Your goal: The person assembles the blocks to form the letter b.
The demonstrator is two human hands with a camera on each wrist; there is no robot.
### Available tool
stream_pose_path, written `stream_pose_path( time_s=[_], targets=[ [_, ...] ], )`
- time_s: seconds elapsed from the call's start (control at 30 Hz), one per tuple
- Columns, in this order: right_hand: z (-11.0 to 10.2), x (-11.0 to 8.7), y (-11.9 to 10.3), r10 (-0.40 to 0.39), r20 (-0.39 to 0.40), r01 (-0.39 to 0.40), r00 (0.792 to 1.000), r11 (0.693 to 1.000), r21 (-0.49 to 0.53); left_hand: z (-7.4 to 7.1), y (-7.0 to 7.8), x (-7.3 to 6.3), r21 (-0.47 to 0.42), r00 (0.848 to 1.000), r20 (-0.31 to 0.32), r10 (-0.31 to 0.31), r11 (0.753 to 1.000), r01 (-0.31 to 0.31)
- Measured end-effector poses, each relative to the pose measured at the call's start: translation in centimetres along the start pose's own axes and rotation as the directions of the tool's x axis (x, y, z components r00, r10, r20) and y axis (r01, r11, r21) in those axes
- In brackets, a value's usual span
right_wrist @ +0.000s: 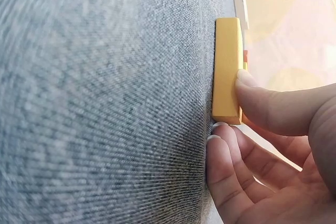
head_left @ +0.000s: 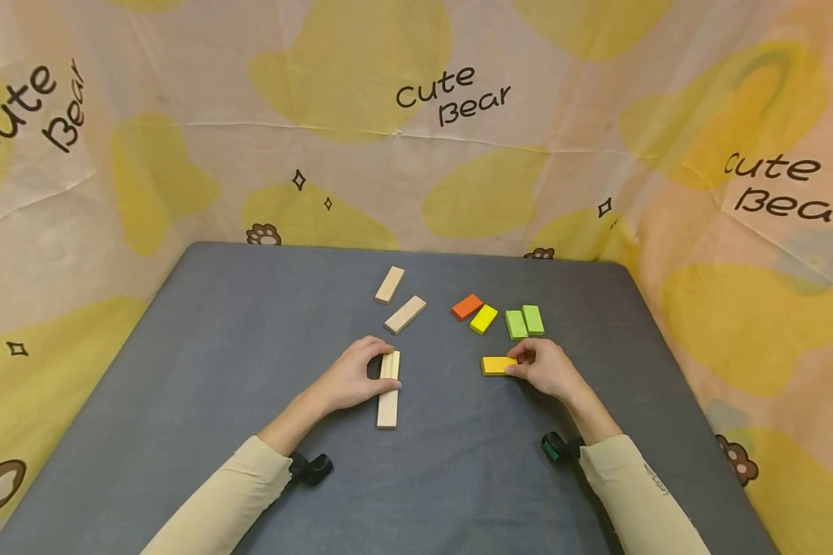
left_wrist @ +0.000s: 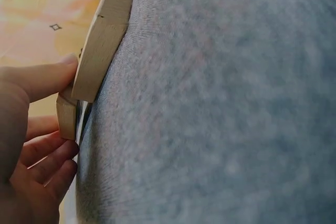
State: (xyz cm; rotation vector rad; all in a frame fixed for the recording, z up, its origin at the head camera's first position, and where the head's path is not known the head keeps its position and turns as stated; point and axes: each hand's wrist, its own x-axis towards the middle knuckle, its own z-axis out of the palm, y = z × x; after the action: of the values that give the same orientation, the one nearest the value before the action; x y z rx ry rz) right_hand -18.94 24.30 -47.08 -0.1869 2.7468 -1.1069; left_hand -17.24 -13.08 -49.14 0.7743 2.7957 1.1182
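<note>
Near the middle of the grey table, plain wooden blocks [head_left: 387, 412] lie together in a line. My left hand [head_left: 350, 378] holds them at the left side, thumb across the top and fingers at the far end. In the left wrist view the thumb meets one long wooden block [left_wrist: 102, 51], while curled fingers sit by a shorter-looking wooden block [left_wrist: 66, 119] beside it. To the right, my right hand [head_left: 544, 368] pinches the right end of an orange-yellow block [head_left: 496, 366]. That block lies flat on the cloth, its left end uncovered.
Farther back lie two loose wooden blocks [head_left: 405, 315], slanted. Behind the right hand are an orange-red block [head_left: 467, 307], a yellow block [head_left: 483, 319] and two green blocks [head_left: 517, 325] side by side. Patterned cloth [head_left: 361, 185] hangs around the grey table [head_left: 250, 324].
</note>
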Motion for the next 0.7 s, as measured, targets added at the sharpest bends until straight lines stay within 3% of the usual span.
stream_pose_path(
  time_s=[0.7],
  targets=[
    [-0.03,-0.07,-0.06,0.011,0.006,-0.011,1.000,1.000,0.010,-0.30,0.28,-0.18,0.042,0.999,0.045,0.011,0.999,-0.013]
  ],
)
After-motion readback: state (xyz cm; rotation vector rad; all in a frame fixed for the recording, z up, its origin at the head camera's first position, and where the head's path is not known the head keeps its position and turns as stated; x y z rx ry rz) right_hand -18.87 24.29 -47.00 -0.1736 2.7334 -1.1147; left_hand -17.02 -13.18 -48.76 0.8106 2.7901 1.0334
